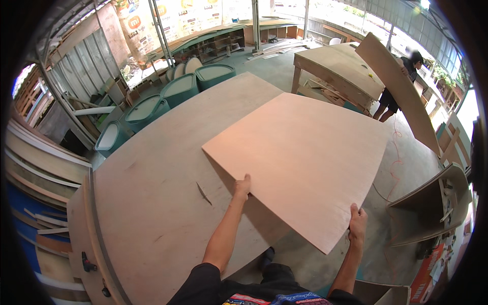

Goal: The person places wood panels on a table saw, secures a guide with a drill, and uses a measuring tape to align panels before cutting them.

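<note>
Both hands carry a thin plywood sheet (305, 162), lifted and tilted above the big counter (152, 203). The left hand (243, 187) pinches its near edge, fingers curled under; the right hand (358, 222) clamps the corner at 5 o'clock. I judge the sheet is being positioned; next it needs a level lowering. At 11 o'clock hang pale banners (173, 18) with orange round marks; teal curved panels (178, 91) lean below.

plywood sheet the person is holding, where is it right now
In the head view the plywood sheet sits centre-right, lifted over the big workbench, gripped along its near edges by the left hand and right hand.
</note>
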A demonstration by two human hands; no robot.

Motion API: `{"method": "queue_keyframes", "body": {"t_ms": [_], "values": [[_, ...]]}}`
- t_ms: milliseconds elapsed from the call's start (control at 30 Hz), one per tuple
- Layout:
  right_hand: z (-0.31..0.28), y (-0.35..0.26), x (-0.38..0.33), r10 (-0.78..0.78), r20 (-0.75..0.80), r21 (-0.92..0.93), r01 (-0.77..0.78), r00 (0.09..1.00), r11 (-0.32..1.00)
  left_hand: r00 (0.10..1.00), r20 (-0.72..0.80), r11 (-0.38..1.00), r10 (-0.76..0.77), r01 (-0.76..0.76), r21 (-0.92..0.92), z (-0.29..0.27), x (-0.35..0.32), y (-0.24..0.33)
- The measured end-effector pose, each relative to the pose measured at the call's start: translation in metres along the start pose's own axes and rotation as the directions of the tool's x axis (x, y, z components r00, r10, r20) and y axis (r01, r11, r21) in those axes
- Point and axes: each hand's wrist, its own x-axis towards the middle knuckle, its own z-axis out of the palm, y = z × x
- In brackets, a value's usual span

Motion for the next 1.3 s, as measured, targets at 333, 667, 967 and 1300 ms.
{"method": "queue_keyframes", "body": {"t_ms": [333,667,967,1300], "values": [[-0.073,0.108,0.074,0.251,-0.129,-0.270,-0.278,0.959,0.922,0.967,0.185,0.909,-0.177,0.088,0.408,0.082,-0.069,-0.036],[-0.043,0.237,0.087,0.489,0.030,-0.146,-0.480,0.872,0.865,0.941,0.235,0.848,-0.244,0.089,0.523,-0.100,-0.253,-0.212],[0.014,0.207,0.149,0.520,0.075,-0.334,-0.470,0.851,0.817,0.998,0.055,0.695,-0.029,-0.019,0.718,-0.140,-0.289,-0.221],[-0.023,0.339,0.004,0.551,-0.003,-0.579,-0.451,0.834,0.679,0.979,-0.105,0.833,0.172,-0.088,0.547,-0.248,-0.358,-0.322]]}}
